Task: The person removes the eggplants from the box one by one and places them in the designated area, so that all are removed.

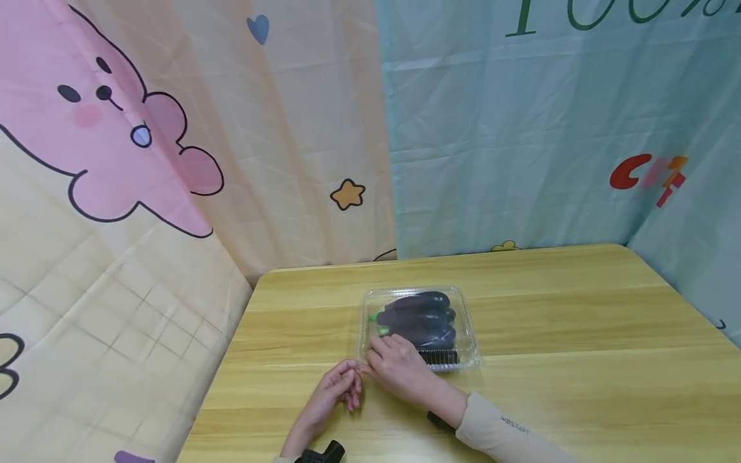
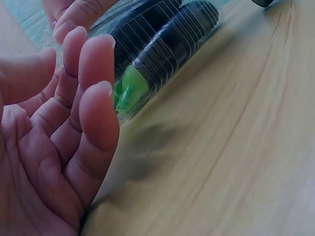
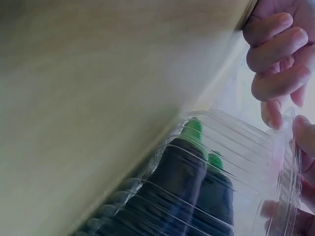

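A clear plastic clamshell box (image 1: pixel 370 299) lies on the wooden table with several dark purple eggplants (image 1: pixel 418 318) inside. Their green stem ends (image 2: pixel 132 89) point left, toward the hands. My right hand (image 1: pixel 399 366) reaches over the box's near left corner and grips its rim (image 3: pixel 288 182), fingertips showing through the plastic in the right wrist view. Beside that corner is my left hand (image 1: pixel 336 389), with its lower fingers loosely curled. Its index fingertip (image 3: pixel 273 118) is right at the corner; whether thumb and finger pinch the plastic I cannot tell.
The wooden table (image 1: pixel 579 334) extends around the box. Printed curtains (image 1: pixel 301 128) hang behind it and along both sides. A dark wrist camera mount (image 1: pixel 324 452) is on the left wrist.
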A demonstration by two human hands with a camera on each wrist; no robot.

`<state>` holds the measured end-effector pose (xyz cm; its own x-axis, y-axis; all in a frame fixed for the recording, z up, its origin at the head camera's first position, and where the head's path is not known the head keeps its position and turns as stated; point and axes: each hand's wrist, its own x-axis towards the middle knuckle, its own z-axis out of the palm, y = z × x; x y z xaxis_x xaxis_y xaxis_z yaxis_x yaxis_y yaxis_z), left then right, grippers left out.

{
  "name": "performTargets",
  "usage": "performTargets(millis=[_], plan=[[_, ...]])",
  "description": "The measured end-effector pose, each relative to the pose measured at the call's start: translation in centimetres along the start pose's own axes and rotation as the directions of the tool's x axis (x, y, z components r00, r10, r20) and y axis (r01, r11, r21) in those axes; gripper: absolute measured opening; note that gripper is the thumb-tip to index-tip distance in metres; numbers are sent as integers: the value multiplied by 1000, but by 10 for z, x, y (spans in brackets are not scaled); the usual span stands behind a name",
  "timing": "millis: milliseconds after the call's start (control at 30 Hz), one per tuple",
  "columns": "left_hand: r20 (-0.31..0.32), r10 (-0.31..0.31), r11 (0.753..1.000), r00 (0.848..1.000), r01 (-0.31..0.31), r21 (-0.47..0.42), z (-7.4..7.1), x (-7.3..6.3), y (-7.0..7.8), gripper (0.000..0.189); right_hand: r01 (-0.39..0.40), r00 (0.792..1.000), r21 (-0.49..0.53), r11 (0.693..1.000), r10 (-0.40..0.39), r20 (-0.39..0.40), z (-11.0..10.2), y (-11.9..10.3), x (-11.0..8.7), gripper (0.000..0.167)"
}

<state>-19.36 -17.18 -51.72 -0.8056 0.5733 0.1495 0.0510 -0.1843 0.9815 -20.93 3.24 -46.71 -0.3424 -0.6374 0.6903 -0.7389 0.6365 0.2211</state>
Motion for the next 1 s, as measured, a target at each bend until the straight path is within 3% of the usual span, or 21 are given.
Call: performTargets(millis=[167,500,733,1000], plan=[[-6,-28,999,1000,28,16,-1,1,-2,27,34,999,-73,997,-34,3,0,1,0,27],[-61,-62,996,996,66,56,4,3,-1,36,84,996,-133,988,-83,17,1,4,0,28],[-85,-101,992,991,107,61,4,4,1,39,78,997,-134,988,-74,32,0,4,1,28],[-99,-99,993,990,105,61,8,4,0,36,76,996,-125,989,-71,45,2,4,-1,27]])
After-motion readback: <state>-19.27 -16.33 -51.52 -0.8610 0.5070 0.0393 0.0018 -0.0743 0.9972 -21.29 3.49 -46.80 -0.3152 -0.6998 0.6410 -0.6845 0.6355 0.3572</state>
